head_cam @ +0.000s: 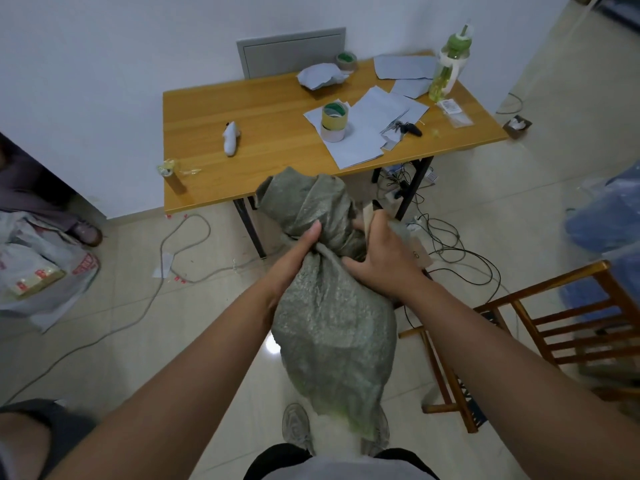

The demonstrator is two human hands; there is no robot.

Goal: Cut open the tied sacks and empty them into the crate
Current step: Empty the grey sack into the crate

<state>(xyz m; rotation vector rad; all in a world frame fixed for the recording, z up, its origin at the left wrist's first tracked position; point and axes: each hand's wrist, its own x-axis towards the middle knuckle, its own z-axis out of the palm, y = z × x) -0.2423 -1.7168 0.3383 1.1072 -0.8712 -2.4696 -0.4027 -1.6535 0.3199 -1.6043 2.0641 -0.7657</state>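
Grey-green woven plastic sack [332, 317], tied at the neck, is held upright above the floor, gripped at the knot by the left hand [298, 252] and apparently clasped beside it by the right hand [384, 258], presumably steadying it for cutting.

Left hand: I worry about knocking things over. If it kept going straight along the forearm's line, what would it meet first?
The left hand already grips the green woven sack at its tied neck, so the sack's bunched top comes first. Beyond that lies the wooden table edge, though depth is unclear.
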